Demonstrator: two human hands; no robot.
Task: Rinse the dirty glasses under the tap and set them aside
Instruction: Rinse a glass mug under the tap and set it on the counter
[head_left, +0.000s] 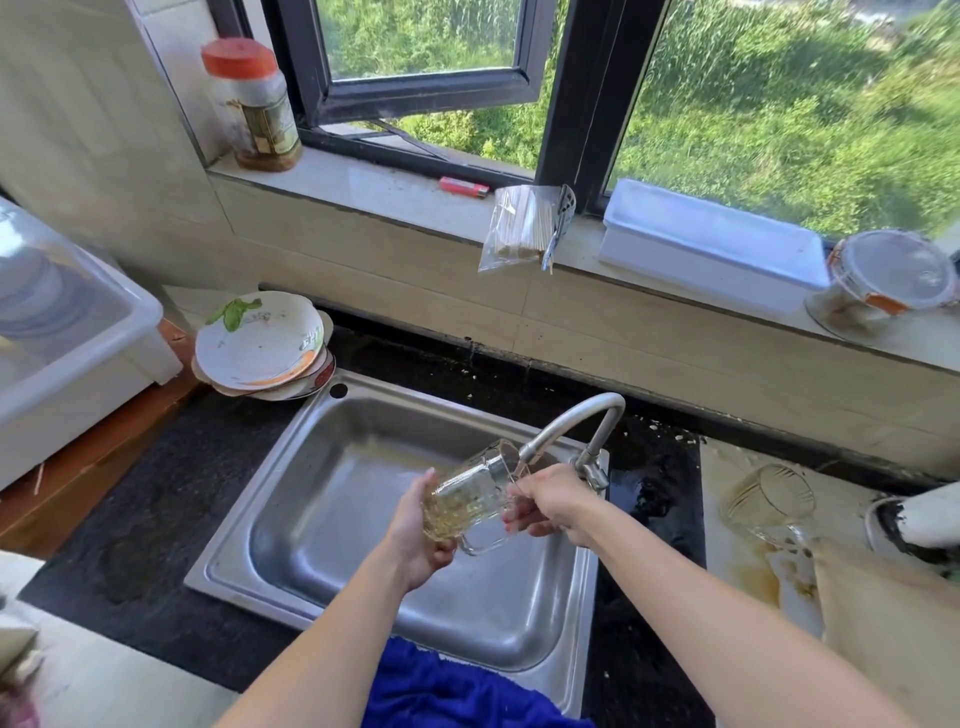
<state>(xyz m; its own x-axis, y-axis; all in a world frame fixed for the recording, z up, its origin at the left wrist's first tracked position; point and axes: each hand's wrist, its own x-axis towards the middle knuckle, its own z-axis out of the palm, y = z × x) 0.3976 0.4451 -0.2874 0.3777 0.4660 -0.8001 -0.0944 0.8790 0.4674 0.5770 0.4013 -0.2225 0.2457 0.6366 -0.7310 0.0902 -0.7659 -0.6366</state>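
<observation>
A stack of dirty plates (262, 348) sits at the sink's (363, 405) back left corner. Over the basin, the left hand (415, 525) cups the base of a glass mug (470, 493), fingers wrapped round its lower wall; the mug is tilted with its mouth up against the tap spout (524, 451). The right hand (550, 501) curls its fingers on the mug's side near the rim, possibly rubbing it, though the grip is hard to read. Yellowish residue clings inside. Wet glass will be slick, rigid and breakable, fairly weighty; the handle, now facing down, offers the safest hold. 1 more dirty glass (769, 501) waits on the counter to the right, tilted
</observation>
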